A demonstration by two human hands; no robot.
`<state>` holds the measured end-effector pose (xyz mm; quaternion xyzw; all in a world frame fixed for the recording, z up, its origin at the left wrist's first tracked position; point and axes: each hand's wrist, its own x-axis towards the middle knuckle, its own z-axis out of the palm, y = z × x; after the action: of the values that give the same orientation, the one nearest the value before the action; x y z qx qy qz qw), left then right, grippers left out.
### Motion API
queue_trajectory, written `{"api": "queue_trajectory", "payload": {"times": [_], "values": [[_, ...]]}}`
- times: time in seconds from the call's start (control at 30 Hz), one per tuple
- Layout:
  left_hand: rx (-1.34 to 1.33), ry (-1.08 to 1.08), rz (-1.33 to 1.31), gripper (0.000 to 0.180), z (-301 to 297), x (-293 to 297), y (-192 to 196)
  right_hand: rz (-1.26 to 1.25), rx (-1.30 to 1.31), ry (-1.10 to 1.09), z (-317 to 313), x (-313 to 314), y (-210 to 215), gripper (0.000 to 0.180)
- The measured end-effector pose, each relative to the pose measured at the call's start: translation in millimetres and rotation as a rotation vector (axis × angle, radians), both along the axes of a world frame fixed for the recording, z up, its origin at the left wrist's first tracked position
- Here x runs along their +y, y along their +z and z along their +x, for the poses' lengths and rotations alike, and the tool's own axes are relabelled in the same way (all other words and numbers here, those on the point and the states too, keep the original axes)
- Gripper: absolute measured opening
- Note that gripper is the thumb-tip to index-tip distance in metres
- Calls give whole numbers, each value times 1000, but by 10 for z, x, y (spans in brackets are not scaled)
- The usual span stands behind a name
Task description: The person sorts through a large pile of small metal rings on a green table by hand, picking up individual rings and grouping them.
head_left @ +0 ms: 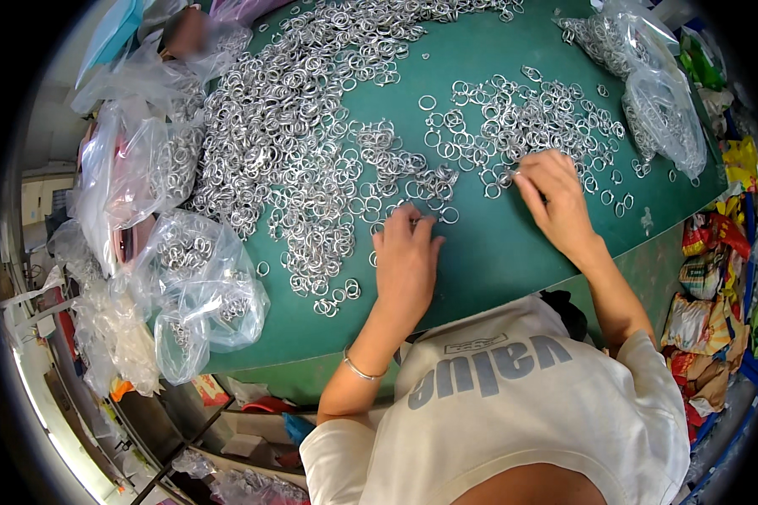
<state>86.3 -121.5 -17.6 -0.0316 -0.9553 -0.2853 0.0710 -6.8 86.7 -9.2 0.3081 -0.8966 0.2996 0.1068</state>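
Note:
My left hand (407, 257) rests low over the green tabletop (497, 252), at the near edge of a band of silver metal rings (379, 151). Its fingers are bent and drawn together, and whatever lies under their tips is too small to make out. Farther right, my right hand (557, 202) reaches the near side of a smaller, looser pile of similar rings (539, 122). The thumb and forefinger come together at a metal ring (507, 177) on that pile's edge. Many rings show small joints or tabs.
A large heap of rings (269, 118) covers the table's left and far side. Clear plastic bags (206, 286) with rings stand at the left edge, and another bag of rings (665, 118) sits at the far right. Colourful packets (703, 278) fill a rack beyond the right edge.

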Motion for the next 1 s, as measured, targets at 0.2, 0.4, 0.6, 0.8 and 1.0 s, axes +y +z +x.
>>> {"api": "queue_trajectory", "payload": {"times": [0.2, 0.4, 0.6, 0.8, 1.0], "values": [[-125, 23, 20, 28, 159, -239, -19, 84, 74, -90, 65, -138, 114, 21], [-76, 10, -330, 51, 162, -195, -31, 54, 61, 256, 37, -700, -109, 34], [121, 33, -142, 28, 287, -478, -228, -279, -107, 265, -156, -576, -323, 16], [282, 206, 145, 21, -37, -872, -16, -889, -1064, 140, -602, -437, 476, 19], [32, 177, 285, 26, -77, -1035, 275, 3, -281, 299, -654, -432, 322, 53]]}}
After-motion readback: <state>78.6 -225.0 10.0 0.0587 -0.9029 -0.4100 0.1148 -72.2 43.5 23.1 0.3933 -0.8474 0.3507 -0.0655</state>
